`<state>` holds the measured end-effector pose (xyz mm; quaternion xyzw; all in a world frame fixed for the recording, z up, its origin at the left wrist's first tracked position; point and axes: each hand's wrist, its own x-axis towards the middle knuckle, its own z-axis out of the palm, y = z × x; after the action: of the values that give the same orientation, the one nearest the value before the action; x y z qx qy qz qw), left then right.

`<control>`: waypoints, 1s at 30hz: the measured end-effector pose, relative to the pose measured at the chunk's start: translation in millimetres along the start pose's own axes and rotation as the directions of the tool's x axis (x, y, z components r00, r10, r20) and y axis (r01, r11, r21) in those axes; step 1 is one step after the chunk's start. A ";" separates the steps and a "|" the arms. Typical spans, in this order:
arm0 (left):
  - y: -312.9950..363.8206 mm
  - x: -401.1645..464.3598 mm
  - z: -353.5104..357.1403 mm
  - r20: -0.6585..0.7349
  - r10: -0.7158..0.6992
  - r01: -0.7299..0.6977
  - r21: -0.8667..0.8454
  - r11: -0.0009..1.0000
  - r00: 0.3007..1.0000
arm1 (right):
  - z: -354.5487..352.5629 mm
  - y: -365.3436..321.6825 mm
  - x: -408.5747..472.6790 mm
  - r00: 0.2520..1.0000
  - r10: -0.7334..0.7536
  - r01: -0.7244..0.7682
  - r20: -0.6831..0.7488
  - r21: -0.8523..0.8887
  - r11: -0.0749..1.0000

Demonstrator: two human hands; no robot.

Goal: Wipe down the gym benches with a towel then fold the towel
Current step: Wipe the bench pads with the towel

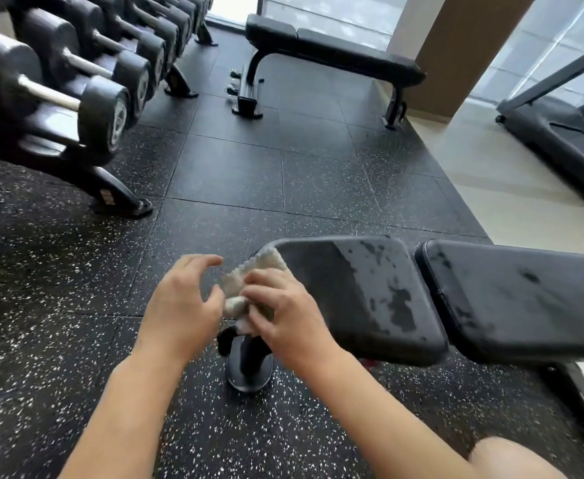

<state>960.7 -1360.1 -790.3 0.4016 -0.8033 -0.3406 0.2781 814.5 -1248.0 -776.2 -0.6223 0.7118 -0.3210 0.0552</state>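
Observation:
A small pale towel [238, 285] is bunched at the left end of the near black bench [363, 292]. My right hand [283, 309] lies on it and grips it with curled fingers. Beside it, my left hand [183, 302] hovers with fingers spread, its thumb close to the towel's edge; I cannot tell whether it touches. The near bench's seat pad shows damp streaks and dark patches, and its back pad [525, 305] continues to the right. A second black bench [335, 53] stands farther off by the window.
A rack of black dumbbells [76, 81] runs along the left side. The near bench's foot [249, 368] stands just below my hands. A treadmill [559, 133] sits at the right on the pale floor. Speckled rubber flooring [249, 174] lies between the two benches.

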 end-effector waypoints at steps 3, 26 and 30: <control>4.7 -0.7 0.9 0.005 0.025 -0.025 -0.012 1.000 1.000 | -14.8 1.8 -41.4 0.990 -0.117 0.118 0.081 -0.007 0.993; 17.9 -4.6 21.5 0.113 0.082 -0.078 -0.039 0.996 0.990 | -70.6 76.0 -27.1 0.967 0.245 -0.240 -0.069 0.076 0.968; 20.3 -0.7 23.1 0.085 0.068 -0.065 -0.035 0.997 0.994 | -41.9 74.5 29.6 0.955 0.266 -0.268 -0.131 -0.002 0.963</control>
<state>935.2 -1343.0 -788.9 0.3550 -0.8219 -0.3609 0.2610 724.6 -1257.6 -772.9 -0.4988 0.7944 -0.3435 0.0456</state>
